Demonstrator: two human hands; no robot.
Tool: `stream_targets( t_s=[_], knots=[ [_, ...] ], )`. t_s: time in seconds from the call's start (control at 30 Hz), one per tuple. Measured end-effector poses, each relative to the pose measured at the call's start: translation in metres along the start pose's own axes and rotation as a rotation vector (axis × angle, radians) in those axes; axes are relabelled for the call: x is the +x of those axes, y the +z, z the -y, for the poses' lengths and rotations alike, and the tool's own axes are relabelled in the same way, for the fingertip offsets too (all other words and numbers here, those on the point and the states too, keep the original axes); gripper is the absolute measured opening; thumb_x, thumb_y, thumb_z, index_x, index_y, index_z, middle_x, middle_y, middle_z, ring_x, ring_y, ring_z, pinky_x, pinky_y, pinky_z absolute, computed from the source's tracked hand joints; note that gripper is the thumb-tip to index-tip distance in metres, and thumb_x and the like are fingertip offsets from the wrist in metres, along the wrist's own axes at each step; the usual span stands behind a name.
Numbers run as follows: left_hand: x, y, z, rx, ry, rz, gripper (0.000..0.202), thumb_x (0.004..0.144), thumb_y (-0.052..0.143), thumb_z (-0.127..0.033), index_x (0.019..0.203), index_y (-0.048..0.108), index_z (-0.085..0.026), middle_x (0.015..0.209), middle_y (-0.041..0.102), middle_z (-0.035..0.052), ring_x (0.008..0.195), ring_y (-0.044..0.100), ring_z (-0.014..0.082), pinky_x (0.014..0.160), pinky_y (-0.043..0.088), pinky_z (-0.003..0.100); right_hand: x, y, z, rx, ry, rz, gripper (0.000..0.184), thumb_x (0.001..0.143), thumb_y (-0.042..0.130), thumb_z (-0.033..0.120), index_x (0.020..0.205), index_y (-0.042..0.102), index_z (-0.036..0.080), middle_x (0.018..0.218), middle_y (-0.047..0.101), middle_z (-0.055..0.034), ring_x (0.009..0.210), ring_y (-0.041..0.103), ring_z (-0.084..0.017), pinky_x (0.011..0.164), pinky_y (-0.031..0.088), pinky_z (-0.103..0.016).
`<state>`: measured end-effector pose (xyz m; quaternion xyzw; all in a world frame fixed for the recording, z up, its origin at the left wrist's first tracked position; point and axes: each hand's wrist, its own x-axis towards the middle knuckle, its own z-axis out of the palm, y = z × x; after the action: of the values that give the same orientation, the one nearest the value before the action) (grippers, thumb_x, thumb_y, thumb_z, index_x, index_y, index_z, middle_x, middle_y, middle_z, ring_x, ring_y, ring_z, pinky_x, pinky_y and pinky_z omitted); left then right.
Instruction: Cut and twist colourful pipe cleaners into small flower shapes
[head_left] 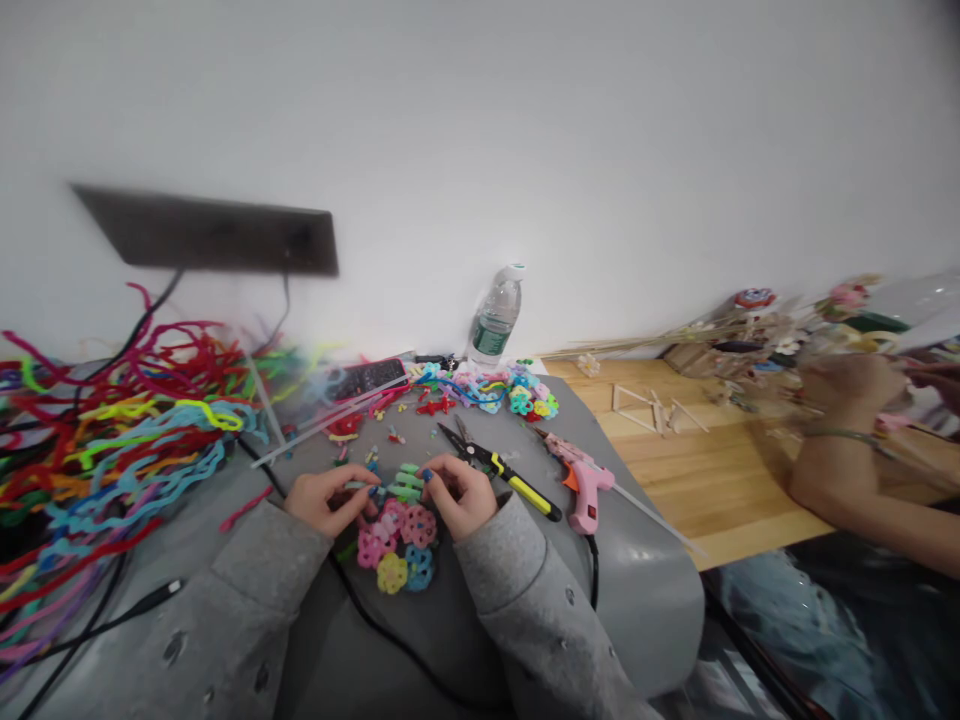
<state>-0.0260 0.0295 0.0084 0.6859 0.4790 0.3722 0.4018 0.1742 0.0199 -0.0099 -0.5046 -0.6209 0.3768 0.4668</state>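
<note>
Just above a cluster of pipe-cleaner flowers, my left hand (332, 500) and my right hand (461, 496) face each other with thumbs and forefingers pinched. Between them is a looped green pipe cleaner (407, 484); my right fingertips grip its edge. What my left fingertips pinch is too small to make out. Below lie pink flowers (371, 548), a yellow flower (391, 573) and a blue flower (419, 567). Black-and-yellow pliers (525, 487) rest beside my right hand, and a pink glue gun (585, 482) lies farther right.
Loose pipe cleaners (150, 470) heap up on the left. A water bottle (498, 315) stands near the wall behind colourful finished pieces (532, 390). Black cables (390, 630) cross the grey mat (637, 590). At right, another person's arm (840, 470) is over the wooden table (675, 490).
</note>
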Motion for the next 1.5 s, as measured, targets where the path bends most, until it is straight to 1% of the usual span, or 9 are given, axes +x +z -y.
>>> stream_targets(
  t_s=[0.1, 0.17, 0.37, 0.57, 0.93, 1.03, 1.13, 1.23, 1.5],
  knots=[
    [-0.002, 0.002, -0.003, -0.064, -0.023, 0.067, 0.018, 0.077, 0.053, -0.032, 0.076, 0.065, -0.018, 0.044, 0.063, -0.0015, 0.037, 0.061, 0.0141, 0.041, 0.051, 0.021, 0.000, 0.000, -0.001, 0.039, 0.006, 0.023, 0.016, 0.083, 0.049, 0.027, 0.080, 0.061, 0.016, 0.055, 0.059, 0.0002, 0.047, 0.051, -0.011, 0.047, 0.040, -0.022],
    [-0.001, 0.002, -0.003, -0.042, -0.006, 0.085, 0.019, 0.077, 0.054, -0.032, 0.076, 0.066, -0.018, 0.046, 0.064, -0.0008, 0.038, 0.060, 0.0135, 0.041, 0.051, 0.021, 0.001, -0.001, 0.000, 0.063, 0.011, 0.025, 0.017, 0.083, 0.050, 0.028, 0.081, 0.061, 0.016, 0.054, 0.057, 0.0008, 0.047, 0.050, -0.011, 0.047, 0.039, -0.022],
    [0.008, 0.001, -0.005, 0.094, 0.261, -0.005, 0.016, 0.074, 0.057, -0.024, 0.077, 0.072, -0.019, 0.074, 0.073, 0.0058, 0.071, 0.067, 0.0173, 0.065, 0.052, 0.025, 0.002, -0.003, 0.009, 0.095, -0.047, 0.109, 0.015, 0.079, 0.057, 0.028, 0.087, 0.063, 0.016, 0.063, 0.060, -0.0006, 0.045, 0.043, -0.008, 0.043, 0.033, -0.020],
    [0.009, 0.013, -0.008, 0.041, 0.113, -0.041, 0.016, 0.073, 0.060, -0.030, 0.076, 0.066, -0.016, 0.069, 0.070, 0.0031, 0.060, 0.064, 0.0153, 0.058, 0.049, 0.024, 0.004, -0.001, 0.015, 0.097, -0.106, 0.178, 0.017, 0.072, 0.065, 0.027, 0.087, 0.062, 0.018, 0.069, 0.061, -0.0009, 0.050, 0.045, -0.009, 0.044, 0.035, -0.020],
    [0.006, 0.020, -0.010, -0.098, 0.048, -0.026, 0.017, 0.073, 0.062, -0.031, 0.079, 0.065, -0.015, 0.071, 0.071, 0.0041, 0.063, 0.066, 0.0157, 0.060, 0.052, 0.023, 0.005, -0.003, 0.016, 0.076, -0.147, 0.092, 0.004, 0.072, 0.059, 0.020, 0.073, 0.061, 0.017, 0.063, 0.052, 0.0003, 0.051, 0.045, -0.010, 0.046, 0.035, -0.022],
    [0.007, 0.015, -0.006, -0.024, 0.138, -0.010, 0.013, 0.075, 0.061, -0.027, 0.080, 0.066, -0.015, 0.071, 0.071, 0.0039, 0.063, 0.066, 0.0148, 0.061, 0.052, 0.023, 0.005, -0.004, 0.017, 0.072, -0.164, 0.062, 0.004, 0.073, 0.058, 0.020, 0.071, 0.059, 0.017, 0.062, 0.050, 0.0006, 0.051, 0.044, -0.009, 0.045, 0.034, -0.021],
    [0.011, 0.010, -0.005, 0.107, 0.333, 0.076, 0.009, 0.075, 0.062, -0.021, 0.080, 0.067, -0.015, 0.070, 0.069, 0.0037, 0.055, 0.062, 0.0119, 0.053, 0.050, 0.020, 0.004, -0.004, 0.017, 0.063, -0.210, 0.082, 0.004, 0.072, 0.058, 0.019, 0.071, 0.059, 0.016, 0.062, 0.050, 0.0008, 0.051, 0.044, -0.009, 0.046, 0.034, -0.021],
    [0.014, 0.008, -0.006, 0.099, 0.477, 0.020, 0.007, 0.076, 0.061, -0.018, 0.075, 0.067, -0.015, 0.069, 0.066, 0.0047, 0.058, 0.061, 0.0129, 0.051, 0.048, 0.021, 0.004, -0.004, 0.018, 0.046, -0.235, 0.109, 0.004, 0.073, 0.057, 0.019, 0.071, 0.060, 0.016, 0.062, 0.051, 0.0002, 0.052, 0.045, -0.010, 0.047, 0.035, -0.021],
    [0.014, 0.006, -0.001, 0.136, 0.521, 0.038, 0.008, 0.078, 0.060, -0.016, 0.083, 0.067, -0.016, 0.074, 0.064, 0.0046, 0.062, 0.062, 0.0133, 0.053, 0.049, 0.021, 0.004, -0.003, 0.016, 0.045, -0.213, 0.059, 0.003, 0.071, 0.057, 0.017, 0.072, 0.059, 0.016, 0.061, 0.051, 0.0008, 0.049, 0.043, -0.009, 0.045, 0.035, -0.020]
  ],
)
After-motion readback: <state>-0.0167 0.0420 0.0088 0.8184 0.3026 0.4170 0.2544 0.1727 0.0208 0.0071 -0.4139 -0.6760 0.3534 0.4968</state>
